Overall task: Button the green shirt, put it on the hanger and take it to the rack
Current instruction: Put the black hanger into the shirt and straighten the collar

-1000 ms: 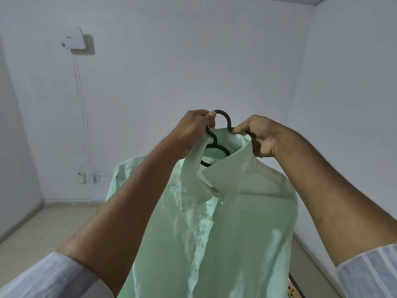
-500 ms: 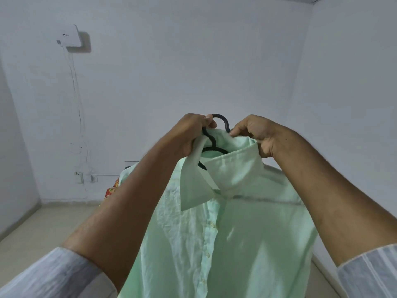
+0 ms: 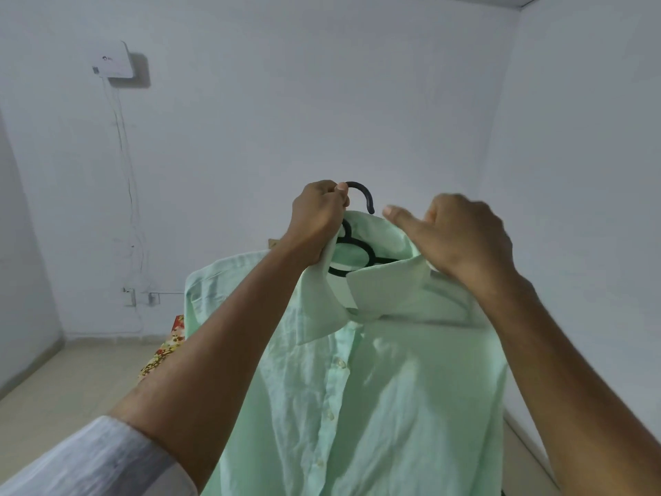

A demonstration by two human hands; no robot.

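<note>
The pale green shirt (image 3: 393, 388) hangs in front of me on a black hanger (image 3: 363, 193), its front placket buttoned and its collar standing up. Only the hanger's hook and part of its neck show above and inside the collar. My left hand (image 3: 318, 216) grips the base of the hook together with the collar's left side. My right hand (image 3: 461, 238) lies on the collar's right side, its fingers curled over the back edge and its thumb stretched out to the left; it is slightly blurred.
White walls stand ahead and close on the right. A white box (image 3: 112, 64) with cables hangs on the wall, with sockets (image 3: 130, 293) below it. A floral cloth (image 3: 168, 347) shows behind my left forearm above the beige floor.
The shirt has turned to face me more squarely. My right hand has slid along the collar to the right and its thumb has come off the fabric. My left hand keeps its grip.
</note>
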